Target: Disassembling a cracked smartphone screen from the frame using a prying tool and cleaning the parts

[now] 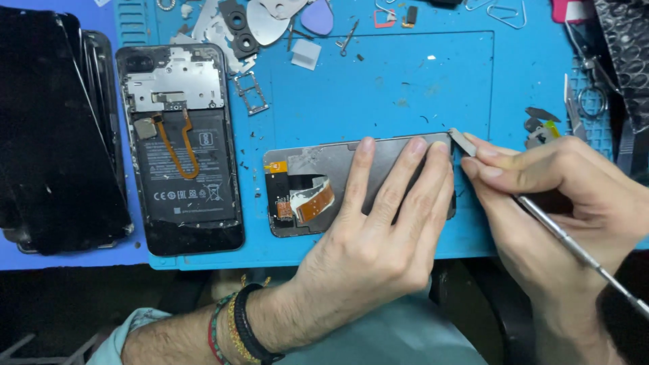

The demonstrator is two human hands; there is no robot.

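The left hand [378, 230] lies flat, fingers spread, pressing the screen [324, 186] onto the mat [419, 81]. The right hand [561, 196] pinches a spudger [568, 243], its tip at the screen's corner.

Opened phone [181, 145], tweezers [349, 37], paper clip [505, 12]

Metal, rubber and glass on the bench

The screen panel [338, 172] has a dull grey metallic back with an orange, shiny ribbon cable [312, 203]; the tool [568, 243] is smooth bright metal; the blue mat [419, 81] looks matt, rubbery, speckled with debris; the opened phone [181, 149] shows brushed metal plates.
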